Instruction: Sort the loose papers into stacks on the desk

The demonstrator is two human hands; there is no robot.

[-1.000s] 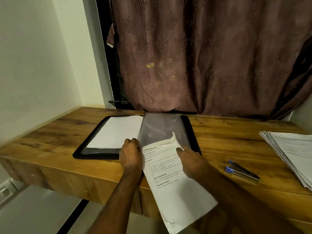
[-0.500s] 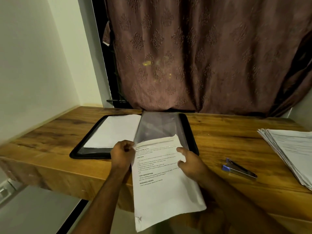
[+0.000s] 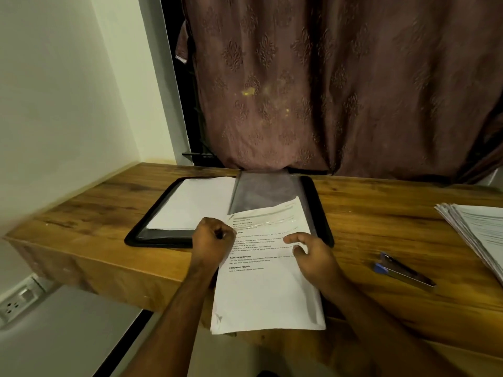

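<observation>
Printed sheet [image 3: 268,270] sits centre frame, top edge in the folder's clear sleeve [image 3: 265,193], left hand [image 3: 213,240] fisted gripping its left edge, right hand [image 3: 313,255] loosely curled on it: feed straight, keep sleeve mouth flat.

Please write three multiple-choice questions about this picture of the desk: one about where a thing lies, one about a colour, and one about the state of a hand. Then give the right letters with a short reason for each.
1. Where does the stapler lie?
A. inside the folder
B. on the desk, between the printed sheet and the paper stack
C. on top of the paper stack

2. What colour is the stapler's end nearer the printed sheet?
A. blue
B. red
C. green

3. What is the left hand doing?
A. lying flat and open
B. hanging off the desk
C. fingers curled at the printed sheet's left edge

Answers:
1 B: it rests on bare desk, right of the printed sheet and left of the paper stack.
2 A: that end is blue.
3 C: the fingers are curled tight there.
</observation>
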